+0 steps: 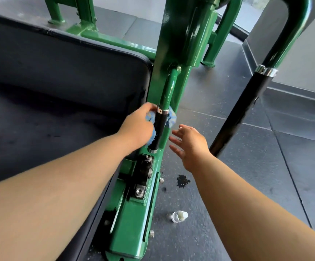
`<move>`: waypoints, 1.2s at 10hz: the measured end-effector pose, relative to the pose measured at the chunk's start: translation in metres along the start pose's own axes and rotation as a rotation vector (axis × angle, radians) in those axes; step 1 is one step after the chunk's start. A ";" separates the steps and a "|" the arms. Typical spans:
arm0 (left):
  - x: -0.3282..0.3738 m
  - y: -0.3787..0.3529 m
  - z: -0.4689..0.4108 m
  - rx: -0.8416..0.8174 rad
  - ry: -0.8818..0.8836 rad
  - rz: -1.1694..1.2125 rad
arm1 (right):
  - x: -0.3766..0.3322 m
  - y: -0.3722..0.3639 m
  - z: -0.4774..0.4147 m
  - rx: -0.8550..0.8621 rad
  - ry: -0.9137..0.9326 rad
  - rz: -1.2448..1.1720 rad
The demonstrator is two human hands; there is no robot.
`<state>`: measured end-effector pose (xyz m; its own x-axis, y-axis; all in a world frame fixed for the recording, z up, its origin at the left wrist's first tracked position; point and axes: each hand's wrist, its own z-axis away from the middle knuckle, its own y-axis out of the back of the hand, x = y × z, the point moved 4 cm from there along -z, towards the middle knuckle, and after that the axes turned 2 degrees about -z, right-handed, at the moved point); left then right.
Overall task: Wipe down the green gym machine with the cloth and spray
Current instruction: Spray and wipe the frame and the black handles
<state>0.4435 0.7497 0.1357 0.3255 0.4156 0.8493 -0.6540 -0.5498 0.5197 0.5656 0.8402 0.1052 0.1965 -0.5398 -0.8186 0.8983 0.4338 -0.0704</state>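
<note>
Your left hand [138,127] grips a bunched blue cloth [171,118] and presses it against the green machine frame [170,44], low on its sloping beam. The cloth sits behind a short green lever [169,89] and shows on both sides of the lever's black grip [160,129]. Your fingers are curled around the cloth, and the hand is slightly blurred.

Your right hand [188,146] hangs just to the right of the beam with its fingers spread and straight. It holds nothing and touches nothing.

The small clear spray bottle [179,216] is on the dark rubber floor [266,166], just right of the beam's lower end and below your right forearm. From this angle you cannot tell whether it stands or lies. A dark wet patch [183,181] marks the floor between the bottle and your right hand.

The machine's black seat pad [58,72] fills the left side, touching the beam. A long handle bar [247,110] with a black sleeve and a chrome collar slants down on the right, well apart from both hands.
</note>
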 end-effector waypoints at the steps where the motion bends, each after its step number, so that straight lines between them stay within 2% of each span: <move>1: -0.030 -0.020 0.000 -0.143 0.113 -0.140 | -0.002 -0.006 0.000 -0.020 0.002 0.015; 2: -0.035 -0.030 -0.002 -0.254 0.197 -0.356 | -0.003 -0.011 -0.002 -0.018 -0.007 0.028; 3: -0.036 -0.027 -0.006 -0.091 0.267 -0.172 | 0.000 -0.016 -0.003 -0.009 -0.002 0.083; 4: -0.033 -0.010 -0.018 0.244 0.251 0.378 | 0.005 -0.011 -0.010 -0.015 -0.028 0.124; 5: -0.022 -0.018 -0.010 0.073 0.128 0.303 | 0.012 -0.004 -0.014 0.002 -0.086 0.110; 6: -0.048 -0.035 0.003 -0.094 0.214 -0.062 | 0.013 -0.005 -0.012 -0.008 -0.137 0.115; 7: -0.066 -0.048 0.005 -0.080 0.465 -0.051 | 0.011 -0.010 -0.012 -0.074 -0.097 0.209; 8: -0.057 -0.042 0.000 0.135 0.562 0.321 | 0.013 -0.011 -0.012 -0.071 -0.115 0.221; 9: -0.033 -0.017 -0.008 0.217 0.347 0.428 | 0.019 -0.005 -0.012 -0.055 -0.156 0.182; 10: -0.030 -0.025 -0.007 0.040 0.283 0.199 | 0.022 -0.004 -0.013 -0.046 -0.140 0.180; 11: -0.048 -0.042 0.004 0.001 0.441 0.283 | 0.018 -0.004 -0.012 -0.054 -0.124 0.175; 12: -0.054 -0.048 0.018 0.046 0.695 0.541 | 0.014 -0.004 -0.012 -0.054 -0.122 0.214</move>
<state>0.4695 0.7408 0.0671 -0.5200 0.4286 0.7389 -0.5654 -0.8211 0.0784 0.5597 0.8394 0.0873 0.4292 -0.5133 -0.7432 0.8095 0.5836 0.0644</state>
